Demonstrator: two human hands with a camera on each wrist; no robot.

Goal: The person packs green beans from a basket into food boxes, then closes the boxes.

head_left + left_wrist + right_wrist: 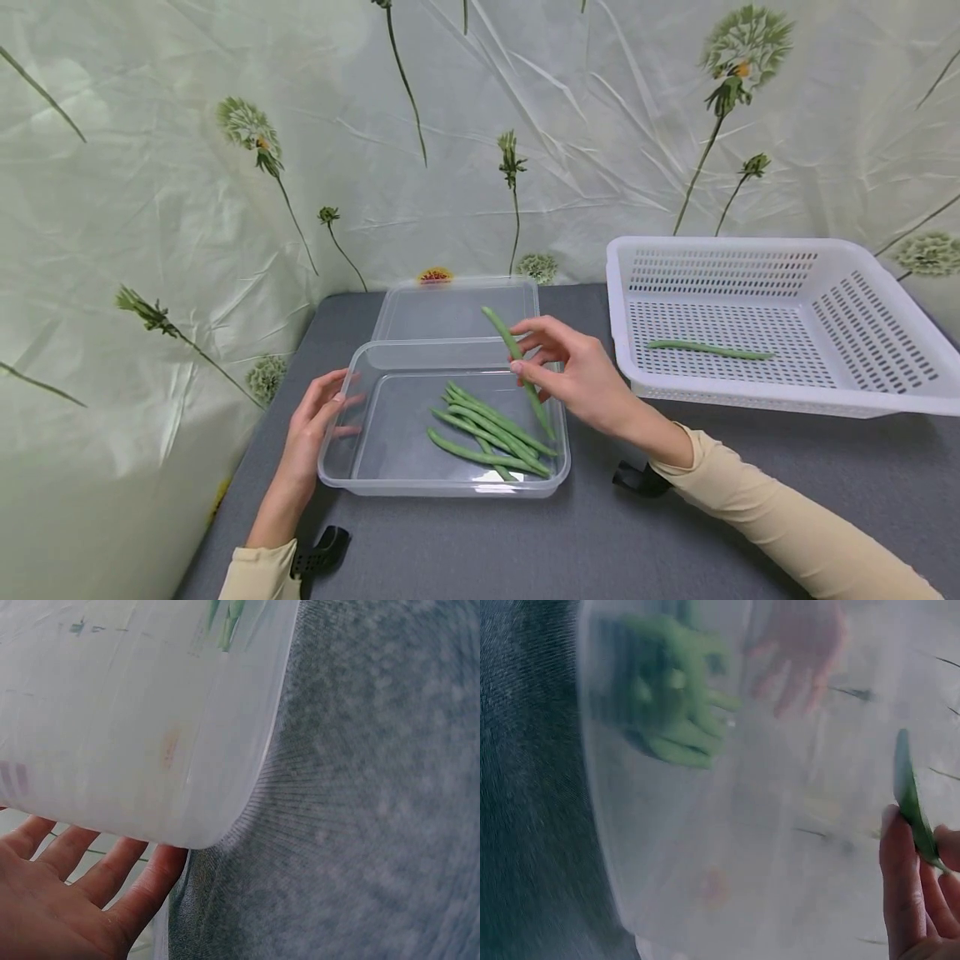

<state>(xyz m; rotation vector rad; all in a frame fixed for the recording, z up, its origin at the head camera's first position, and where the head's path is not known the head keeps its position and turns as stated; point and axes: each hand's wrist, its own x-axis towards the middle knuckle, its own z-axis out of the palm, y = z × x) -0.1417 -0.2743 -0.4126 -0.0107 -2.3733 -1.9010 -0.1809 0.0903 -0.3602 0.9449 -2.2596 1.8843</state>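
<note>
In the head view a clear plastic container (397, 483) stands on the table with several green beans (495, 433) lying together in its right half. My right hand (573, 371) pinches one green bean (534, 398) between thumb and fingers above the container's right side; the right wrist view shows that same bean (909, 787) at the fingertips. My left hand (309, 433) touches the container's left wall with its fingers extended. From the left wrist view, the fingers (142, 889) lie against the container's outer side (150, 802).
A white perforated basket (750, 396) stands to the right, a single green bean (708, 349) lying in it. Behind the container lies a clear lid (457, 304). A flower-patterned sheet (450, 192) hangs behind the grey table (480, 550).
</note>
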